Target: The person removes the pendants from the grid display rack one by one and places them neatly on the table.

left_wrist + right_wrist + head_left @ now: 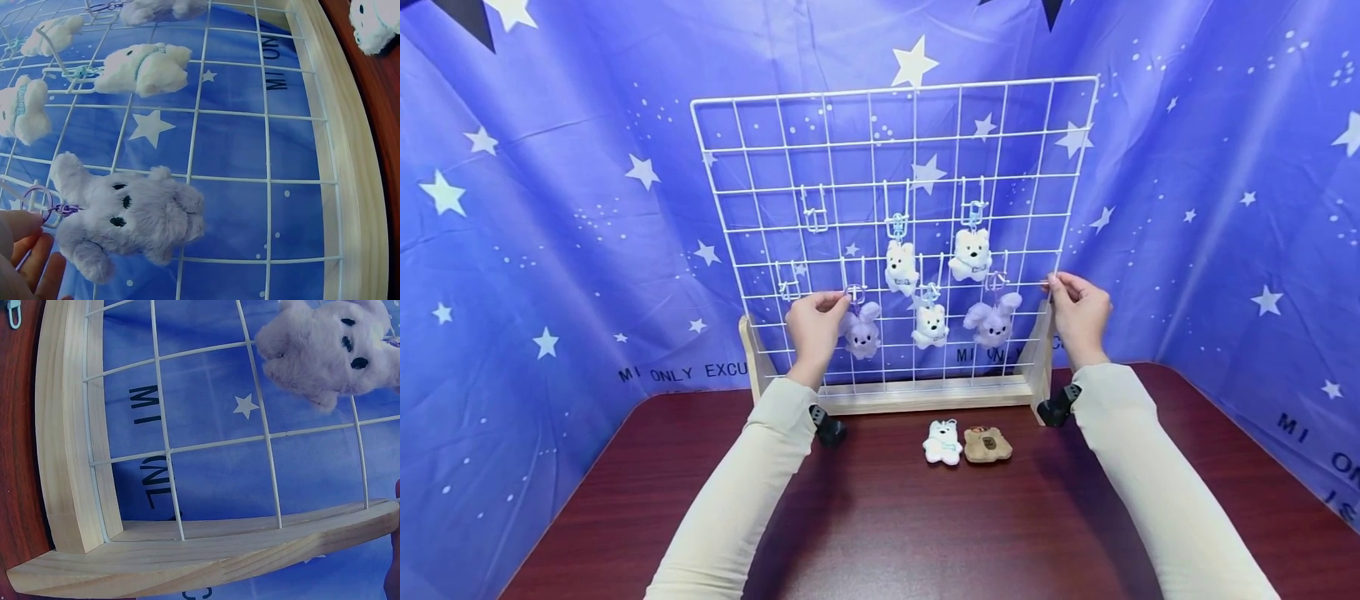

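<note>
We have the left purple plush (862,333) on the near face of the wire grid (1000,84), left of centre and low down. It hangs upright, long axis roughly vertical, ears up, from a purple ring (855,293) at a wire hook.

Our left hand (816,329) is the nearer one: thumb and forefinger pinch the ring, and the body lies below and slightly right of that grip, untouched by the palm. We cannot tell whether the hook or the fingers carry its weight.

Our right hand (1081,312), well apart from it, pinches the grid's right edge by the right wooden upright (1042,358).

To the right hang three white plushes (931,326) and, farthest right, a second purple plush (992,323). Two more hooks sit to the left. Nearer us, a white plush (942,442) and a brown one (988,445) lie side by side on the table (880,517), just before the wooden base (925,402).
</note>
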`<state>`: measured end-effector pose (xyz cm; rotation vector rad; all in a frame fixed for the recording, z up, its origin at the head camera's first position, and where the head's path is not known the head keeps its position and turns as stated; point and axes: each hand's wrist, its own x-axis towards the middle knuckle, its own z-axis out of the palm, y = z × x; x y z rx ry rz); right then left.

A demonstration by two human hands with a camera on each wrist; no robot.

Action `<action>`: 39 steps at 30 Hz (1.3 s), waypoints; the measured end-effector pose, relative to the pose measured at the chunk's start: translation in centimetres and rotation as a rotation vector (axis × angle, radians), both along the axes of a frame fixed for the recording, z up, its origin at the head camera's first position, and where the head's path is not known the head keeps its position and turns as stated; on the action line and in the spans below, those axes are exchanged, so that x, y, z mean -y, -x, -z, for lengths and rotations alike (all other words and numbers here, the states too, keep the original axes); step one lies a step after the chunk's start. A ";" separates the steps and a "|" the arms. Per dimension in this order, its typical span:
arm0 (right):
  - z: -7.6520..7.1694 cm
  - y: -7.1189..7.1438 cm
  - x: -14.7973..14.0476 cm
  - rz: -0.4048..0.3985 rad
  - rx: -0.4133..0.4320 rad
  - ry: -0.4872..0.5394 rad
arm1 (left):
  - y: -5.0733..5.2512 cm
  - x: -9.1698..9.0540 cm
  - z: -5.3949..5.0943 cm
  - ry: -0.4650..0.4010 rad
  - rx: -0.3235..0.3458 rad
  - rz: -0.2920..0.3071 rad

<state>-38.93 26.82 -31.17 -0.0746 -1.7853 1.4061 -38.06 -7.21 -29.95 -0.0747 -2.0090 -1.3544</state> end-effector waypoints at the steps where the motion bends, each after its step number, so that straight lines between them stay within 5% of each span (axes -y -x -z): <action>1: 0.0 0.0 -0.1 0.003 0.001 -0.002 | 0.0 0.0 0.0 -0.014 -0.004 0.006; 17: 0.1 -0.1 -0.2 0.005 0.011 -0.007 | 0.1 0.2 0.8 -0.157 -0.014 0.126; 30: -0.1 -0.3 0.1 0.008 -0.006 -0.010 | -0.4 0.3 0.0 -0.219 0.004 0.187; 39: 0.0 -0.2 0.0 -0.005 -0.016 -0.004 | -1.3 0.4 -0.5 -0.241 -0.043 0.245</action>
